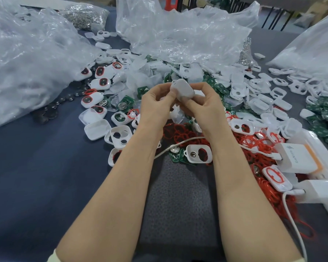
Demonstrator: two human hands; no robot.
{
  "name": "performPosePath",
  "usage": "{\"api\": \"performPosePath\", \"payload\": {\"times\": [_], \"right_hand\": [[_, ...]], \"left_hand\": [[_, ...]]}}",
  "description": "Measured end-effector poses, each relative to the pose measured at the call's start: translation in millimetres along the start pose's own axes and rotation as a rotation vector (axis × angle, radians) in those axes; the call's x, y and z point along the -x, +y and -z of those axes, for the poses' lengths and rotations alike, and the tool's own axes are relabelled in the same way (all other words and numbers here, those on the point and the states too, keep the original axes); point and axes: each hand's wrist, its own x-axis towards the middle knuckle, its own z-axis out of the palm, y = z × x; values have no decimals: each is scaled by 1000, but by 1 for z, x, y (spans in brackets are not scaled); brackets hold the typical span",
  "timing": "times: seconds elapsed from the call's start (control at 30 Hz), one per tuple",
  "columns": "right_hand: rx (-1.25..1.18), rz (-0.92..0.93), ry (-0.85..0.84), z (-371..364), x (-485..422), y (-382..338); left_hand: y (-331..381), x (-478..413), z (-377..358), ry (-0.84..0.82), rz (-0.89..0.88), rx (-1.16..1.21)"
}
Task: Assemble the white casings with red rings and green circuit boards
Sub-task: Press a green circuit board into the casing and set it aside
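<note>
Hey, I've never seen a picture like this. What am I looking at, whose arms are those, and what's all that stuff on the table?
There is no machine here. This is one picture from a wide-angle camera worn on a person's head, looking forward and down, so the two bare arms belong to the wearer. The left hand and right hand together pinch one small white plastic casing with rounded corners, held above the dark blue-grey table. Loose parts lie spread on that table: empty white casing shells, a heap of thin red rings and green circuit boards. At the left lie casings already fitted with red rings. Crumpled clear plastic bags sit further back, and a white charger block is at the right.
</note>
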Motion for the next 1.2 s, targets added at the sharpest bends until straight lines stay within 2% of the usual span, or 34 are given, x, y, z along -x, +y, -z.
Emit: {"api": "performPosePath", "payload": {"times": [0.13, 0.23, 0.33, 0.47, 0.63, 0.77, 1.07, 1.2], "right_hand": [[183, 152, 109, 1, -1, 1], [190, 201, 167, 0, 0, -2], [102, 152, 131, -1, 1, -4], [-213, -23, 116, 0, -1, -7], [9, -45, 97, -2, -2, -3], [-1, -49, 87, -2, -2, -4], [32, -42, 98, -2, -1, -5], [171, 12, 144, -4, -2, -4]], "left_hand": [[4, 1, -4, -40, 108, 102], [3, 1, -5, -77, 170, 139], [1, -1, -3, -64, 161, 171], [-1, -4, -2, -24, 108, 93], [-4, 0, -3, -43, 1, -74], [-1, 1, -3, -7, -99, -214], [-3, 3, -7, -25, -61, -246], [0, 5, -8, -36, -44, -238]]}}
